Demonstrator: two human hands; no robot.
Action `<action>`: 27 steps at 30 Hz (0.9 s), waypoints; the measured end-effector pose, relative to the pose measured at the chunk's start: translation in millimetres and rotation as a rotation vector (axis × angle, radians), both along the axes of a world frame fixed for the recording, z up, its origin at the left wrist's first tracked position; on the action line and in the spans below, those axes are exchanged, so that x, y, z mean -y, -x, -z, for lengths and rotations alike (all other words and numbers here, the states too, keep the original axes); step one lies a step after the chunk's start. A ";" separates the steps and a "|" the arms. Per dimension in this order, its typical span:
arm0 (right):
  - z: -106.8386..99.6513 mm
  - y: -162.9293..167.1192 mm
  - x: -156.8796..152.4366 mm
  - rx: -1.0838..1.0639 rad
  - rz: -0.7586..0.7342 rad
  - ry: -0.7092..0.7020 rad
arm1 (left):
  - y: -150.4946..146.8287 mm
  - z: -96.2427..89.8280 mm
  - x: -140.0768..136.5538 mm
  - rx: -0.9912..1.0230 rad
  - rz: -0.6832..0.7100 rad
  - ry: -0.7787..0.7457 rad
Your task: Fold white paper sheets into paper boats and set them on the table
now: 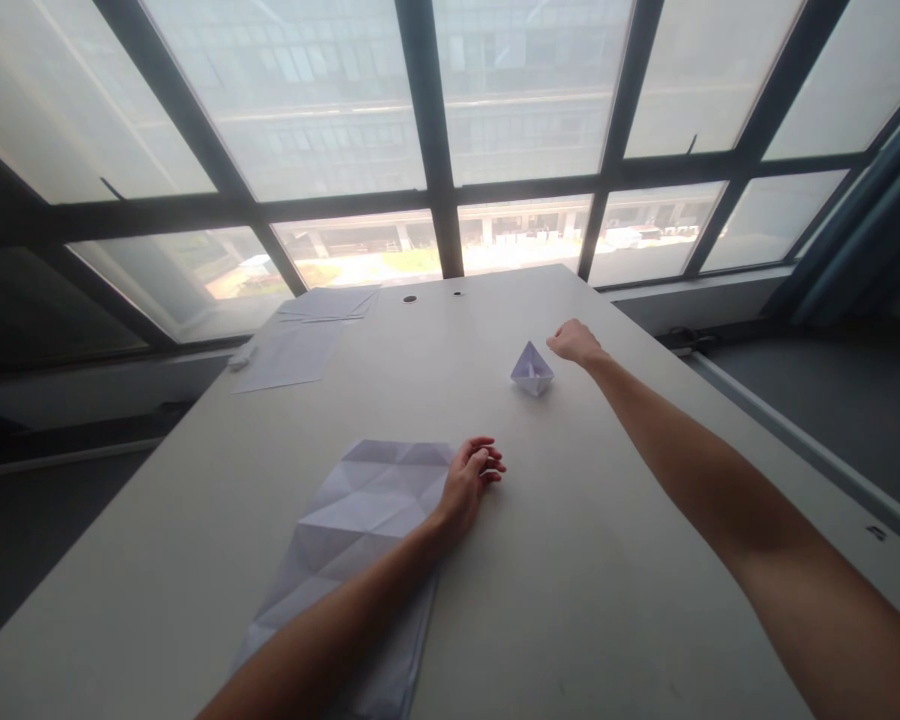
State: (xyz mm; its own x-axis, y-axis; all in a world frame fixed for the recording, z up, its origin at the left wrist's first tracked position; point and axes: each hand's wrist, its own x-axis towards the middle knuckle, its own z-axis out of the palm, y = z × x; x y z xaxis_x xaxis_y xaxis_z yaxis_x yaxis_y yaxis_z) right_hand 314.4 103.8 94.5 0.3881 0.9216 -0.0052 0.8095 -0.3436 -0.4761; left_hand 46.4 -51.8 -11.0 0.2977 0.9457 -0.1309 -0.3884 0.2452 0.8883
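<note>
A small folded white paper boat (532, 372) stands on the white table, its pointed middle upward. Just to its right is my right hand (574, 342), curled closed with a slight gap to the boat; no object shows in it. My left hand (477, 474) rests lower down with its fingers loosely bent and apart, holding nothing. It lies at the right edge of a large creased sheet of white paper (367, 485), which carries a pattern of folds. My left forearm crosses over this sheet and hides part of it.
Several flat sheets of paper (292, 355) lie at the table's far left, with a small white object (241, 357) beside them. Two round holes, one a dark grommet (409, 299), sit near the far edge. Framed windows (521, 235) rise behind the table (570, 600); a dark curtain (862, 220) hangs right.
</note>
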 end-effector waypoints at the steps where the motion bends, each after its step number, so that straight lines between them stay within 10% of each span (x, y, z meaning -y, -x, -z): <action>1: 2.5 -4.3 4.9 -0.003 0.008 -0.015 | -0.1 0.2 -0.3 -0.001 -0.002 -0.002; 13: 96.6 14.3 66.8 0.029 -0.103 0.009 | -0.9 -0.6 -2.7 -0.020 -0.007 -0.004; 27: 104.3 21.5 43.8 -0.002 -0.126 -0.033 | -0.2 4.5 -4.9 -0.042 0.000 -0.015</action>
